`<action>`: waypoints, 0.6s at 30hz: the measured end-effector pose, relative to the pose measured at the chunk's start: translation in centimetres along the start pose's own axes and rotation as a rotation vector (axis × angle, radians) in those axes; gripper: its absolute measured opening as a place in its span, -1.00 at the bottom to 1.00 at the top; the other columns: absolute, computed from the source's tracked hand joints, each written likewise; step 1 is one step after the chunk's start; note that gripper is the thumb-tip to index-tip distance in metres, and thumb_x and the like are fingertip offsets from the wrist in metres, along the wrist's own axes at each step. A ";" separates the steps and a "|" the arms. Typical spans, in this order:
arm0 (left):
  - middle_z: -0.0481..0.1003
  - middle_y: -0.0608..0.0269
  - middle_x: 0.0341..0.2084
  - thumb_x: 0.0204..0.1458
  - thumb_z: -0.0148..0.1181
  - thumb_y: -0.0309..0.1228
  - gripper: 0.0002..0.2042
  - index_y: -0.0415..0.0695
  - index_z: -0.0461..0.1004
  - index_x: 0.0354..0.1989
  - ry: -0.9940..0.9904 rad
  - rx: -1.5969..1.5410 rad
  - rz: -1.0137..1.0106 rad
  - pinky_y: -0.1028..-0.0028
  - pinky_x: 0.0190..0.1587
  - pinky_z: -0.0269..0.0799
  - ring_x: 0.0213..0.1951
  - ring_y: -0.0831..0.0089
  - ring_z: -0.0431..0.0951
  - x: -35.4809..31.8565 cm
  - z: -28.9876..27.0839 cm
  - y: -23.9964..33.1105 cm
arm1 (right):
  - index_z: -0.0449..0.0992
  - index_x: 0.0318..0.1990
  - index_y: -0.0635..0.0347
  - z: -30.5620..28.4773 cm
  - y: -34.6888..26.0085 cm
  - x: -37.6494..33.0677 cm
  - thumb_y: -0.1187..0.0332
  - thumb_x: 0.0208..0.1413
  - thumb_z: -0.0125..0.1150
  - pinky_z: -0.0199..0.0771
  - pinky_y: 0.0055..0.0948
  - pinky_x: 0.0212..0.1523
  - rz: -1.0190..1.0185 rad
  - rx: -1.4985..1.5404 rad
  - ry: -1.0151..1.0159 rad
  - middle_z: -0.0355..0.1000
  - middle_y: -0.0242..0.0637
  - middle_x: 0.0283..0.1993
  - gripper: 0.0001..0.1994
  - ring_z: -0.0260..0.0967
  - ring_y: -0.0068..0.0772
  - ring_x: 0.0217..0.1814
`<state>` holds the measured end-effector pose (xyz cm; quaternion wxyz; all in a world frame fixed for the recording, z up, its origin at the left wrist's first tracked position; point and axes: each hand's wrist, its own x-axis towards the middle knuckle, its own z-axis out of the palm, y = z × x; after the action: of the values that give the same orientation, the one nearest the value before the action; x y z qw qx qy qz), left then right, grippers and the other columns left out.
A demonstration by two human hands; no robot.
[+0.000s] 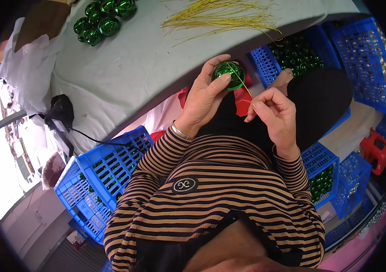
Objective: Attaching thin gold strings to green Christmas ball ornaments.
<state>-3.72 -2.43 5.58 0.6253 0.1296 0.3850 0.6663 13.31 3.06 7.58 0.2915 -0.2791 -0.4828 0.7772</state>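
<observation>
A shiny green bauble (236, 81) is in my left hand (202, 97), thumb across its face and fingers curled round its far side. My right hand (274, 115) pinches a thin gold wire (246, 87), which runs up to the bauble and lies across it. Whether the wire is fastened to the bauble I cannot tell. Beyond my hands, a spread bundle of similar yellow-gold wires (222, 21) lies on the pale cloth-covered table (134, 59). At the table's far left sits a cluster of green baubles (109, 27).
Blue plastic crates stand around me: one on the left (118, 174), one at the far right (263, 65) full of green balls, and one near my right elbow (322, 156). A red jug (375, 152) is at the right. A black object (60, 111) with a cable hangs by the table's left edge.
</observation>
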 end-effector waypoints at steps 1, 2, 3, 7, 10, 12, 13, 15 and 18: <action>0.27 0.07 0.07 0.09 0.05 -0.46 -0.55 -0.19 0.14 0.16 -0.005 0.009 -0.012 0.23 0.15 0.22 0.09 0.28 0.30 -0.1 0.1 0.0 | 0.38 -0.36 0.35 0.1 0.2 0.2 0.54 0.10 0.06 0.42 -0.66 -0.38 0.000 -0.014 0.017 0.39 -0.31 -0.47 -0.95 0.35 -0.62 -0.47; 0.28 0.08 0.06 0.08 0.05 -0.47 -0.55 -0.19 0.15 0.16 -0.010 0.018 -0.023 0.23 0.16 0.21 0.09 0.29 0.30 -0.1 0.2 0.0 | 0.38 -0.36 0.34 0.1 0.5 0.4 0.53 0.10 0.06 0.42 -0.66 -0.39 0.000 -0.027 0.034 0.39 -0.32 -0.48 -0.95 0.35 -0.62 -0.48; 0.28 0.08 0.06 0.08 0.05 -0.47 -0.55 -0.19 0.15 0.16 -0.013 0.018 -0.027 0.23 0.16 0.21 0.09 0.29 0.30 0.0 0.2 -0.1 | 0.38 -0.36 0.34 0.2 0.6 0.7 0.53 0.10 0.06 0.42 -0.66 -0.39 0.000 -0.027 0.039 0.39 -0.32 -0.48 -0.95 0.35 -0.62 -0.48; 0.29 0.13 0.02 0.07 0.06 -0.50 -0.61 -0.20 0.24 0.10 -0.039 0.076 0.055 0.29 0.18 0.20 0.10 0.29 0.30 -0.6 -0.3 -0.5 | 0.37 -0.38 0.31 1.2 1.4 1.9 0.52 0.11 0.05 0.38 -0.66 -0.46 0.049 -0.056 0.015 0.37 -0.35 -0.51 -0.94 0.33 -0.64 -0.52; 0.31 0.18 -0.01 0.06 0.05 -0.52 -0.74 -0.22 0.39 -0.05 -0.058 -0.006 0.152 0.37 0.14 0.22 0.07 0.34 0.32 -0.8 -0.8 -1.3 | 0.36 -0.39 0.28 1.6 1.4 1.9 0.51 0.11 0.04 0.32 -0.67 -0.53 0.128 -0.106 0.045 0.35 -0.36 -0.55 -0.94 0.29 -0.65 -0.56; 0.33 0.21 -0.03 0.09 0.05 -0.48 -0.85 -0.23 0.48 -0.20 -0.042 0.207 0.182 0.46 0.06 0.25 -0.03 0.44 0.37 -0.2 -1.3 -1.6 | 0.36 -0.40 0.27 1.5 1.9 1.8 0.51 0.11 0.04 0.27 -0.66 -0.56 0.129 -0.175 0.073 0.33 -0.37 -0.56 -0.94 0.25 -0.65 -0.59; 0.35 0.23 -0.07 0.10 0.06 -0.44 -0.84 -0.24 0.49 -0.24 -0.006 0.219 0.187 0.49 0.02 0.25 -0.09 0.49 0.37 -0.3 -1.3 -1.7 | 0.36 -0.40 0.26 1.9 1.6 1.6 0.51 0.11 0.04 0.28 -0.66 -0.57 0.156 -0.175 0.117 0.33 -0.37 -0.56 -0.94 0.24 -0.65 -0.60; 0.40 0.27 -0.15 0.11 0.07 -0.36 -0.80 -0.25 0.50 -0.29 0.018 0.210 0.193 0.53 -0.04 0.27 -0.17 0.57 0.37 -0.6 -0.4 -1.9 | 0.34 -0.40 0.24 1.2 2.3 0.9 0.47 0.12 0.04 0.29 -0.66 -0.59 0.149 -0.190 0.114 0.28 -0.41 -0.58 -0.92 0.21 -0.66 -0.62; 0.43 0.30 -0.23 0.12 0.07 -0.32 -0.78 -0.26 0.50 -0.30 0.048 0.169 0.221 0.55 -0.07 0.28 -0.20 0.60 0.37 -1.1 -0.4 -1.8 | 0.33 -0.37 0.23 1.2 3.0 0.8 0.43 0.13 0.04 0.30 -0.64 -0.59 0.127 -0.112 0.061 0.25 -0.42 -0.59 -0.91 0.19 -0.64 -0.63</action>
<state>-2.50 -3.77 4.42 0.5257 0.2073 0.4380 0.6992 11.36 1.81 5.19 0.2401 -0.3486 -0.4977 0.7571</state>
